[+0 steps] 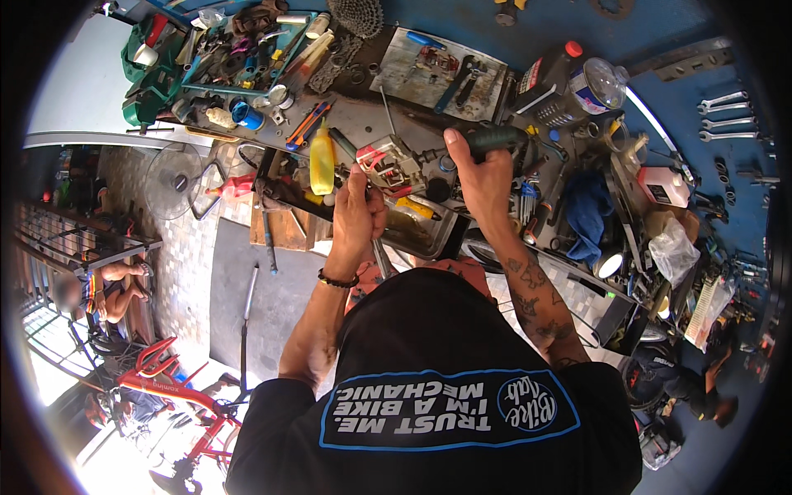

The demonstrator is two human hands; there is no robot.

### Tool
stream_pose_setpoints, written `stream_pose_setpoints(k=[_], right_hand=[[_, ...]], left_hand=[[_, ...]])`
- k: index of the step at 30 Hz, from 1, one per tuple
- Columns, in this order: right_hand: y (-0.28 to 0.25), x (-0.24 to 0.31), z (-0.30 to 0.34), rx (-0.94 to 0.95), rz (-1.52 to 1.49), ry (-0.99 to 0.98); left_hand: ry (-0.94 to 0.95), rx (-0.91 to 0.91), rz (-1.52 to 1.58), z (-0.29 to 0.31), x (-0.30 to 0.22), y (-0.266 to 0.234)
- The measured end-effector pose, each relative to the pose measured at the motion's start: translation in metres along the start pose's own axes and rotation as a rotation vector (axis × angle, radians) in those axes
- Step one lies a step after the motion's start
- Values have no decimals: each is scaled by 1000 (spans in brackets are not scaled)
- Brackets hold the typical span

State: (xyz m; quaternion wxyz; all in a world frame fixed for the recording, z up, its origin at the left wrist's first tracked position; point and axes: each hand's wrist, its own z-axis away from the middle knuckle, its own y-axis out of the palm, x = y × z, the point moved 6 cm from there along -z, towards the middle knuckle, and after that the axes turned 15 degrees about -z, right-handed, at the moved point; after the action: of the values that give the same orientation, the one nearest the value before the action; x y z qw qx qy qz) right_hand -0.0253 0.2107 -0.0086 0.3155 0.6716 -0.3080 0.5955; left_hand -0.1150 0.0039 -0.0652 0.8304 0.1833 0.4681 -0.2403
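My right hand [485,186] is closed around a dark green tool body [500,137], thumb up along its near end. A dark, narrow piece reaches from beside that hand toward a red and silver metal part [388,165] over the bench edge. Just below and left of this part is my left hand [356,216], its fingers curled in; what they grip is hidden. A metal bar [382,257] shows below that hand. A yellow squeeze bottle [322,163] stands close by on the left, nozzle up.
A teal tray [210,86] crowded with tools sits at the back left. Behind the metal part lies a grimy board [404,92] with pliers. A dark jug [544,78] and a blue cloth [587,219] are on the right. Another person [681,388] is at lower right.
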Motion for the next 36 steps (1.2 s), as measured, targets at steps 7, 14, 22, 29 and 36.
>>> stream_pose_setpoints(k=[7, 14, 22, 29, 36], right_hand=[[-13, -17, -7, 192, -116, -83], [-15, -22, 7, 72, -156, 33], [-20, -43, 10, -61, -193, 216], [-20, -40, 19, -102, -265, 281], [-19, -45, 24, -42, -277, 283]], left_hand=[[-275, 148, 55, 9, 5, 2], [10, -79, -135, 0, -6, 0], [398, -350, -686, -2, -24, -2], [505, -462, -776, -2, -27, -6], [368, -406, -506, 4, -20, -6]])
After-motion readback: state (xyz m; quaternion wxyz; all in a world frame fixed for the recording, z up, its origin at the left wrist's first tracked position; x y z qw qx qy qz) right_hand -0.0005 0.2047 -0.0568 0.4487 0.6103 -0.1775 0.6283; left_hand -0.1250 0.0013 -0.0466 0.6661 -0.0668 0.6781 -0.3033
